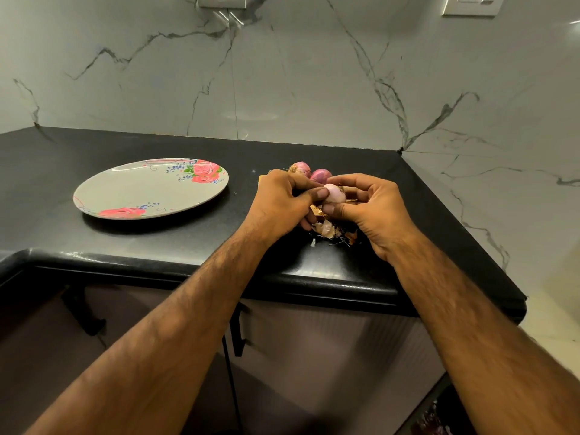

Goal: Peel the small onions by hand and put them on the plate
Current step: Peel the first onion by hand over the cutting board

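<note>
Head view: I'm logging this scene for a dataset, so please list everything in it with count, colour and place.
plate: 1, grey with pink roses, on the counter left of the hands
held onion: 1, pale pink, between the fingers of both hands
other onions: 2, purple, on the counter just behind the hands
peels: small heap, tan and whitish, under the hands
counter: 1, black
wall: white marble, dark veins, behind the counter
sockets: 2, white, top of the wall
cabinets: grey-brown, below the counter
hands: 2, bare; left hand and right hand pinch the held onion
</note>
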